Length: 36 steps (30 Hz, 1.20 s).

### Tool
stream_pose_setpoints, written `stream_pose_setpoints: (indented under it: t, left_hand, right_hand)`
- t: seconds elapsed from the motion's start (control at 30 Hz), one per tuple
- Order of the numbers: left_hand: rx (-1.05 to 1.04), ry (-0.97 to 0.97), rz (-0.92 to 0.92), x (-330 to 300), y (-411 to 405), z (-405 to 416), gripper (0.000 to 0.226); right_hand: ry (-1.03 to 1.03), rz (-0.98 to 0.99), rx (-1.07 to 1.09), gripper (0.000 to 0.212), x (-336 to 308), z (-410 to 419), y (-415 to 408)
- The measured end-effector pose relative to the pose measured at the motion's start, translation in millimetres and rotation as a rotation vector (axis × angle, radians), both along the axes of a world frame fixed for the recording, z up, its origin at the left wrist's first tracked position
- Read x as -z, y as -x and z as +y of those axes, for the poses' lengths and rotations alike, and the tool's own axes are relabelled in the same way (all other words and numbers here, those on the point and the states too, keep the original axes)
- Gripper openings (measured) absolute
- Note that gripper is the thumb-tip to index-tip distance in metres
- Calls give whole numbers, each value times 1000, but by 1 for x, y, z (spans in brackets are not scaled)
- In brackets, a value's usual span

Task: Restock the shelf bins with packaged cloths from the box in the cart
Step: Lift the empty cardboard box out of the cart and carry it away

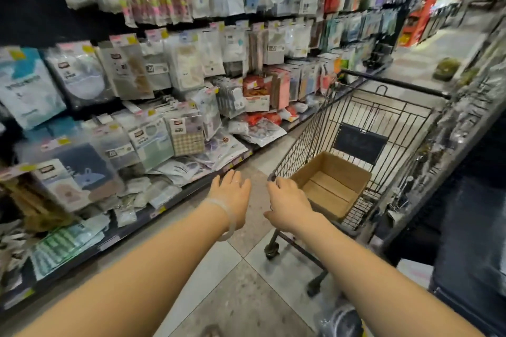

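Box (331, 186): cardboard, open, apparently empty, in cart (356, 123) at centre right; likely light, stiff; grip opposite walls; right hand (287, 205) clamped on cart rim; left hand (232, 194) spread, free.

The shelf (153, 216) with its packaged cloths (153, 142) runs along the left, the cart (356, 128) stands on the floor (235, 282) to its right, and the open box (332, 183) sits inside the cart.
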<state>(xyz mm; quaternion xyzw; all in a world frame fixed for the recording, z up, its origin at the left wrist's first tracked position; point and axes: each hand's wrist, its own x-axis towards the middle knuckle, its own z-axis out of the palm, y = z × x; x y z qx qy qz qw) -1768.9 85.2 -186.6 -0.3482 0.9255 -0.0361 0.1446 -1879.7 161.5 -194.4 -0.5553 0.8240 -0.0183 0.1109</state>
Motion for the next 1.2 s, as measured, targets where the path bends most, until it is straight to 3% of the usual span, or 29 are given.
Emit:
stream_pose_setpoints:
  t: [0.17,0.37,0.63,0.8,1.2]
  left_hand:
    - [181,2,-4,15,75,-76,75]
    - [372,-69,-18,28,158,-151,75]
    - [534,-241,-60,90,256,-182,83]
    - [516,-340,-58,124,324,-201,79]
    - [235,-585,-212,240,476,-257,63]
  right_hand:
    - [-9,-56,206,51,12,-56,63]
    - [-23,-142,459,58,20,-110,123]
    - [-118,-263,725,65,64,-110,199]
    - [-179,-332,799,71,99,-112,264]
    - [-332,-560,951,73,225,-124,441]
